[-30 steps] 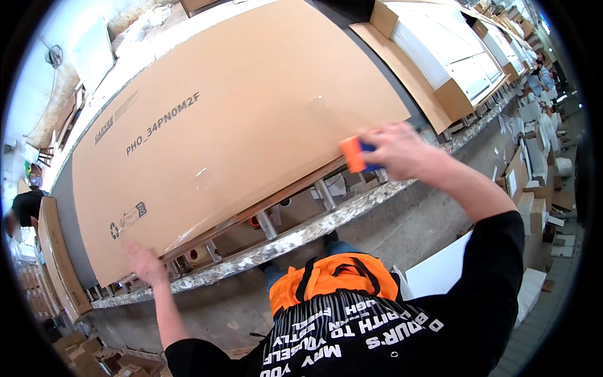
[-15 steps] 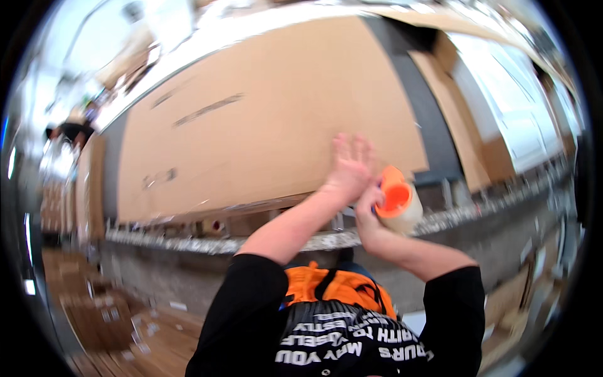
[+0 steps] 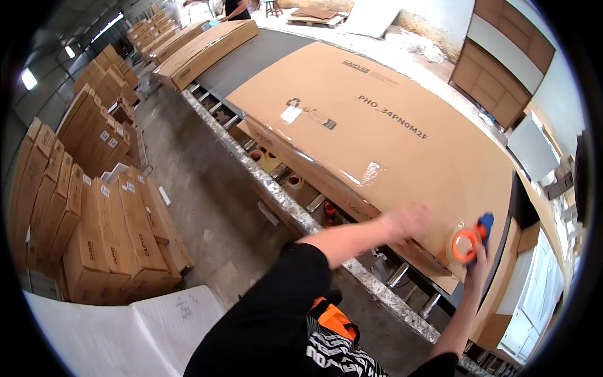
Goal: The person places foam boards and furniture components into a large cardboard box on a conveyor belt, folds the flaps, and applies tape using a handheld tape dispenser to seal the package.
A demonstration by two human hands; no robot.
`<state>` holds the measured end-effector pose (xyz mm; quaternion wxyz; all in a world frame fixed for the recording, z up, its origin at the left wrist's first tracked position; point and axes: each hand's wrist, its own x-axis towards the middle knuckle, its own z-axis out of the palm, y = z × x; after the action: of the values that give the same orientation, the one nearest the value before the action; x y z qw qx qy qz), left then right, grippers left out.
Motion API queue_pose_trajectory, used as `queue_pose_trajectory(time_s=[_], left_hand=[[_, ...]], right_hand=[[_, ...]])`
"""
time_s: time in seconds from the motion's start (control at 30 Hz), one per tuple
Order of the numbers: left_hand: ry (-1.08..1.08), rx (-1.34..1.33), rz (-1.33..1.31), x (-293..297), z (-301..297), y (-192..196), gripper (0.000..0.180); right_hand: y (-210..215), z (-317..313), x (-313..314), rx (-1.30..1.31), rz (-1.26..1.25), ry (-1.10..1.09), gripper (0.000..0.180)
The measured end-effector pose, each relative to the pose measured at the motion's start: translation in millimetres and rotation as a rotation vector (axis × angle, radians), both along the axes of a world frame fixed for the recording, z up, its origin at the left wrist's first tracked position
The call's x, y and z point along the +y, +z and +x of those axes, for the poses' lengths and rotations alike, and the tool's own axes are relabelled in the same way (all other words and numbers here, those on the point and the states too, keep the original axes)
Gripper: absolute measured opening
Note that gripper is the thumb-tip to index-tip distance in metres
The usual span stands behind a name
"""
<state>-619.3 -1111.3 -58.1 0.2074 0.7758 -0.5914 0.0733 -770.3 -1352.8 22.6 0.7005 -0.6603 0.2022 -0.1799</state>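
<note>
A large flat cardboard box [image 3: 333, 119] lies lengthwise before me, with clear tape along its near edge and shiny tape pieces on top. My right hand [image 3: 478, 265] is closed round a tape dispenser [image 3: 466, 244], orange and blue with a clear roll, at the box's near right corner. Smeared by motion, my left hand [image 3: 408, 224] is over the near edge of the box, left of the dispenser. Its fingers are too blurred to read, and whether it touches the cardboard I cannot tell.
Metal rollers [image 3: 397, 275] and a worn rail [image 3: 276, 196] run under the box; tape rolls [image 3: 294, 181] sit below. An open carton with white panels [image 3: 527, 295] is at right. Stacked cartons [image 3: 103, 242] stand left. Another person [image 3: 237, 9] is at the far end.
The view has swung left, bringing stacked cartons into sight. My left hand, earlier spread flat on the box beside the dispenser, has moved apart from it. The dispenser stays in my right hand.
</note>
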Motion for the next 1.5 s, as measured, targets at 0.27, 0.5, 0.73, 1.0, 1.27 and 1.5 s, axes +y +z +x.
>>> queue_pose_trajectory(time_s=[0.27,0.5,0.73,1.0,1.27,1.5], left_hand=[[0.456,-0.118,0.196,259.9,141.2,8.6,0.118],[0.348,-0.359,0.234,335.7,196.2,18.8,0.121],[0.219,-0.364,0.078,362.5,214.5,6.4,0.104],[-0.043,-0.297,0.144,391.3,415.8,13.1,0.126],[0.483,-0.195,1.038,341.9,387.0,48.2,0.081],[0.166,0.230,0.050,331.0,161.1,67.0,0.059]], right_hand=[[-70.1,107.3,-9.7,0.268,-0.988,-0.303,0.066],[-96.1,61.2,-86.4,0.684,-0.936,-0.347,0.080],[-89.6,61.0,-55.8,0.485,0.482,0.160,0.058],[-85.6,58.0,192.5,0.246,0.115,-0.450,0.080],[-100.5,94.9,368.9,0.342,-1.066,-0.537,0.065],[-53.8,150.5,378.3,-0.018,-1.340,-0.041,0.026]])
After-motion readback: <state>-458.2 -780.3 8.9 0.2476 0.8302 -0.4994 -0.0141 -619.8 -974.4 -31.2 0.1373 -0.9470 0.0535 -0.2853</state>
